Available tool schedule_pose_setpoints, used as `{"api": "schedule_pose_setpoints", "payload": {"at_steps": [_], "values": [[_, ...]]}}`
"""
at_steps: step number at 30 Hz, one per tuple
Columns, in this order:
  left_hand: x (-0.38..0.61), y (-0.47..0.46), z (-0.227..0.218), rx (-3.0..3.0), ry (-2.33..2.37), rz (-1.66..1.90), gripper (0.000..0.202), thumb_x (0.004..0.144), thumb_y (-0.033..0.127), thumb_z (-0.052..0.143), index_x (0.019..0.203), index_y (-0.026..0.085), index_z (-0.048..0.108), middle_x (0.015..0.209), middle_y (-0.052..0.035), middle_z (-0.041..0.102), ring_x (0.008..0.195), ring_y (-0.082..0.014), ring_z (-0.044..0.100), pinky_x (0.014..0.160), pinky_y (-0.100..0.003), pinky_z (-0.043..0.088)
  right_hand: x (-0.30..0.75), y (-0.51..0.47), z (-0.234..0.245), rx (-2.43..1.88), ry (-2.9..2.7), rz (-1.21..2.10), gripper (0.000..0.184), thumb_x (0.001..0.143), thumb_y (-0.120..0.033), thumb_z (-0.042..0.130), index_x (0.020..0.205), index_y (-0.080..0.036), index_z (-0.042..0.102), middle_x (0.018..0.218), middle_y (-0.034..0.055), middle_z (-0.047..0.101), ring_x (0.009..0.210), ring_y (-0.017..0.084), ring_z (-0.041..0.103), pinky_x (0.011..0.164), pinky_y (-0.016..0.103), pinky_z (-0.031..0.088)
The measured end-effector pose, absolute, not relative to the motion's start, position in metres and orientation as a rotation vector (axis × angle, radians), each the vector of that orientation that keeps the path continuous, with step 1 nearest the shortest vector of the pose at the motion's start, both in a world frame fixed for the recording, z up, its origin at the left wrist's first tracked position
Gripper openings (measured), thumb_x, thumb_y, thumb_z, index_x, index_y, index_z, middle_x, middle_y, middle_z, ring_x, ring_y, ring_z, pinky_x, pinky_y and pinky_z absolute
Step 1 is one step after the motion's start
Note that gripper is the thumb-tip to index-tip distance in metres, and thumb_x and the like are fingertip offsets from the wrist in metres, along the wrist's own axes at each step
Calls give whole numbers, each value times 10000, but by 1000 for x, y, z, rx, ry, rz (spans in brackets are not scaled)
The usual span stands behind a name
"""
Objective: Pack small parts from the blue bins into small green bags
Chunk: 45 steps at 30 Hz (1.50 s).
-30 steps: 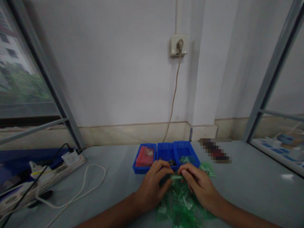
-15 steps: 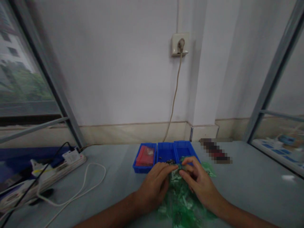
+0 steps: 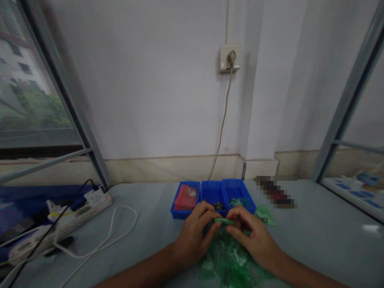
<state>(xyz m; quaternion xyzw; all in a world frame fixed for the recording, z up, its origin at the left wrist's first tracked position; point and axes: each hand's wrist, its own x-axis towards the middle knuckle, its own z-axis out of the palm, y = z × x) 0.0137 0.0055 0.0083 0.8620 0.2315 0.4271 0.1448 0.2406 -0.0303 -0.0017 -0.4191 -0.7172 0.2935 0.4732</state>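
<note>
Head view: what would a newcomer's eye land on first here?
Probably the bright green plastic bags heaped at the lower middle, with the left hand and right hand pinching a small green piece above them. Just beyond stand three blue bins side by side, a red packet in the leftmost.

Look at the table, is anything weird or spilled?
I see no spill or damage. One small green plastic bag lies beside the rightmost blue plastic bin, odd because similar green plastic is inside it. A dark pixelated patch over the grey table hides what's there.
</note>
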Motion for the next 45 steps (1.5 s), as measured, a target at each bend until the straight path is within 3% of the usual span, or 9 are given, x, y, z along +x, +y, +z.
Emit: {"api": "schedule_pose_setpoints", "payload": {"at_steps": [6, 11, 17, 21, 27, 35, 38, 41, 45], "values": [[13, 3, 10, 2488, 636, 1251, 91, 1080, 247, 613, 1041, 191, 672, 1186, -119, 643, 1132, -247, 638, 984, -363, 556, 238, -31, -1, -962, -1730, 591, 210, 1100, -436, 579, 1072, -263, 693, 1070, 60, 662, 1000, 261, 645, 896, 373, 523], [13, 1, 9, 2501, 645, 1282, 156, 1050, 248, 652, 913, 179, 682, 1315, -137, 633, 1120, -243, 653, 974, -367, 570, 237, -30, -7, -1036, -1589, 796, 234, 1078, -494, 620, 1145, -272, 590, 758, -53, 508, 637, 173, 525, 565, 267, 444], [9, 1, 15, 2639, 568, 1218, 199, 1072, 184, 584, 1009, 193, 772, 1522, -121, 613, 1310, -293, 599, 1083, -434, 534, 238, -26, -2, -1054, -1510, 803, 340, 1047, -588, 632, 999, -252, 605, 768, -52, 484, 604, 146, 469, 490, 234, 396], [9, 1, 21, 2654, 433, 1154, 247, 1095, 161, 538, 1226, 219, 739, 1374, -96, 730, 1351, -275, 586, 1192, -468, 470, 238, -26, -1, -1066, -1541, 827, 410, 1054, -635, 590, 993, -236, 663, 747, -39, 519, 562, 140, 461, 475, 242, 373], [12, 0, 18, 2589, 454, 1229, 294, 1085, 117, 532, 1330, 222, 656, 1190, -104, 741, 1158, -241, 660, 1049, -403, 538, 240, -30, -2, -984, -1555, 842, 495, 1039, -713, 548, 1042, -236, 681, 677, -52, 483, 540, 148, 451, 491, 250, 374], [12, 5, 3, 2621, 517, 1187, 556, 966, 14, 554, 1476, 233, 541, 1221, -104, 694, 1140, -253, 628, 1019, -394, 534, 238, -27, -3, -1075, -1649, 727, 521, 1087, -625, 524, 738, -237, 521, 688, -44, 468, 638, 163, 468, 601, 273, 400], [12, 6, 4, 2616, 578, 1201, 427, 994, 113, 663, 1399, 237, 610, 1193, -92, 690, 1110, -254, 629, 979, -377, 529, 237, -28, -3, -1081, -1684, 744, 522, 1093, -615, 517, 737, -234, 524, 671, -51, 453, 632, 160, 461, 613, 275, 396], [12, 7, 5, 2601, 655, 1223, 158, 1089, 225, 603, 1222, 221, 688, 1053, -70, 710, 989, -232, 647, 901, -346, 520, 238, -30, 2, -1053, -1727, 715, 501, 1120, -566, 490, 761, -227, 576, 698, -31, 512, 662, 171, 514, 640, 285, 423], [13, 7, 0, 2503, 804, 1216, 270, 1146, 358, 501, 1025, 197, 681, 912, -54, 715, 855, -207, 659, 805, -300, 511, 240, -32, 7, -948, -1744, 641, 422, 1132, -507, 486, 919, -220, 709, 972, 60, 669, 740, 190, 607, 639, 299, 483]]}}
